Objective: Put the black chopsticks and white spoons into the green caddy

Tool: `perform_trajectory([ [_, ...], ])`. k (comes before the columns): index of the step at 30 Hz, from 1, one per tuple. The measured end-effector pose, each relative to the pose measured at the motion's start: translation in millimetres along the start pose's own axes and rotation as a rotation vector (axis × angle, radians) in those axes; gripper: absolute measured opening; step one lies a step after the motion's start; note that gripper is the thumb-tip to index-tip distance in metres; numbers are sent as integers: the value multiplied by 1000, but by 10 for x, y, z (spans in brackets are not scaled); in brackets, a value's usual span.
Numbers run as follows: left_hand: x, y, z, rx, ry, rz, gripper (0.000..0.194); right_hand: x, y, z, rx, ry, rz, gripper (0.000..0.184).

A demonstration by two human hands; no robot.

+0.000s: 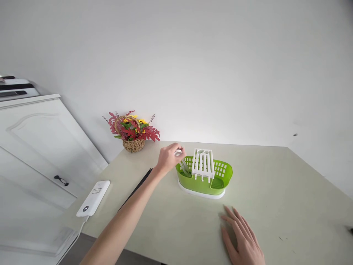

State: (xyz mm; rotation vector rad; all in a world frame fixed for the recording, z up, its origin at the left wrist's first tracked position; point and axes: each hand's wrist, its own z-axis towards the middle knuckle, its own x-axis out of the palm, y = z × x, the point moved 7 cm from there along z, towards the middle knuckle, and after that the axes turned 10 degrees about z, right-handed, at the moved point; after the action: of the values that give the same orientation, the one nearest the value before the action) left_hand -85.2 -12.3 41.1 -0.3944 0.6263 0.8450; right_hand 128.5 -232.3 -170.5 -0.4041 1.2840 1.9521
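Observation:
A green plastic basket (204, 186) with a slotted back wall stands on the table, on a white oval base (198, 194). Across its middle sits a white slotted rack (203, 162) with two round holes and small hooks at its front. My left hand (168, 159) is at the basket's left end, its fingers closed on a white utensil (185, 167). The utensil has a rounded top and slim lower parts that reach into the left compartment; its exact kind is unclear. My right hand (241, 239) rests on the table in front of the basket, fingers stretched out, holding nothing.
Thin black sticks (138, 186) lie beside my left forearm. A white power bank (93, 198) with a cable (74, 241) is at the table's left edge. A wicker basket of flowers (134, 145) stands at the back left, near a white cabinet (41, 147).

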Motion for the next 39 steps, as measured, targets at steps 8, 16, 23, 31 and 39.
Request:
perform_trajectory([
  [8,-493,759,77,-556,-375,-220,24,0,-12,-5,11,4,-12,32],
  [16,-281,1581,-423,-1016,-182,-592,24,-14,1,-7,10,6,-4,32],
  [23,-112,1736,-825,-971,226,-436,27,-16,-5,-11,13,6,-4,32],
  [31,98,1525,-1001,-649,817,-204,21,-23,-8,-8,18,11,4,32],
  [39,318,1385,-1168,-465,1095,-11,21,-27,10,-5,32,25,7,33],
])
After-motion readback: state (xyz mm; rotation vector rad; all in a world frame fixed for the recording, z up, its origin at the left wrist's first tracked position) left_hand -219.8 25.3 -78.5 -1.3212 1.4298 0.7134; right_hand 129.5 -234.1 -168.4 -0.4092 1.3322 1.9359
